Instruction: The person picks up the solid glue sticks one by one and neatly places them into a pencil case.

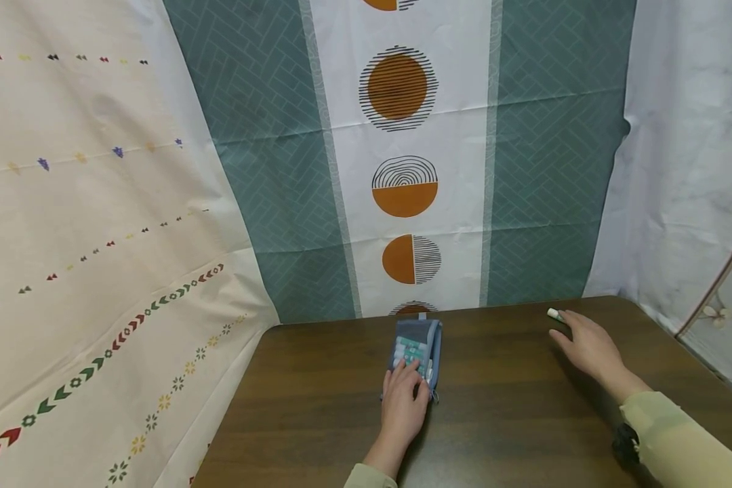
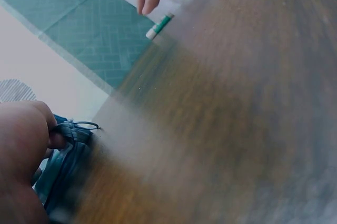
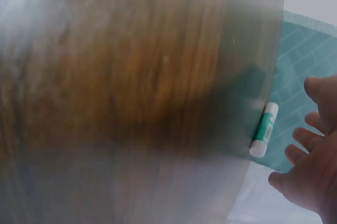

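Note:
A blue zip pouch (image 1: 407, 328) with a see-through front lies near the table's back edge, and several green-and-white sticks show inside it. My left hand (image 1: 404, 407) grips its near end, fingers over the front and thumb at the side. In the left wrist view, that hand's fingers curl at the pouch (image 2: 66, 163) beside its zip pull (image 2: 86, 125). A single green-and-white glue stick (image 3: 265, 130) lies on the table at the back right. Just over it, my right hand (image 1: 590, 349) hovers with fingers spread and holds nothing; its fingertips partly cover the stick in the head view.
The dark wooden table (image 1: 494, 420) ends at the back against a hanging cloth (image 1: 543, 257) of green and white panels. A cream patterned cloth (image 1: 128, 271) hangs on the left, a white one (image 1: 689, 169) on the right. A dark band circles the right wrist.

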Demonstrator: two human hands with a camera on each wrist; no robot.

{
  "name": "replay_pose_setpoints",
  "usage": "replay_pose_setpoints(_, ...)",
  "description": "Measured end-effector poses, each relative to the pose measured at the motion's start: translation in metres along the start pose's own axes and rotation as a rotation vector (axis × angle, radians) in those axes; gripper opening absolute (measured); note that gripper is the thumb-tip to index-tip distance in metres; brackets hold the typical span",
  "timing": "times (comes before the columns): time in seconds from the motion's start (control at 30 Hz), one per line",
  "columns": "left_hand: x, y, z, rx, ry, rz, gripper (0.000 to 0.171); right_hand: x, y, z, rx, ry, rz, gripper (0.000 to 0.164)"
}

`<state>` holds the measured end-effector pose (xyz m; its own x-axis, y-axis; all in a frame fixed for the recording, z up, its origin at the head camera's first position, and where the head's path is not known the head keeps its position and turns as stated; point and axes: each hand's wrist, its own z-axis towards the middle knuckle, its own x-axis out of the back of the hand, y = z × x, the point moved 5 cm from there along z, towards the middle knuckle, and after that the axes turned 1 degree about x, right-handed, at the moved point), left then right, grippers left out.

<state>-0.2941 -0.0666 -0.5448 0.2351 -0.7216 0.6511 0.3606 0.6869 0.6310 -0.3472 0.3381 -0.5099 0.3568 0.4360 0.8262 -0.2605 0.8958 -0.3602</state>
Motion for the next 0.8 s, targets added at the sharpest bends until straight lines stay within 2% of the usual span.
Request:
replay_pose_setpoints(0.3,0.0,0.0,0.001,-0.016,0.008,0.0,0.022,0.004,0.015,0.001,-0.003,0.016,-0.026,0.056)
replay_pose_setpoints(0.6,0.001,0.0,0.002,-0.014,0.008,0.003,0.022,0.006,0.034,0.0,-0.13,-0.121,0.041,0.067)
replay_pose_setpoints(0.8,0.001,0.0,0.001,-0.012,-0.004,-0.004,0.023,0.005,0.043,-0.001,-0.162,-0.15,0.053,0.069)
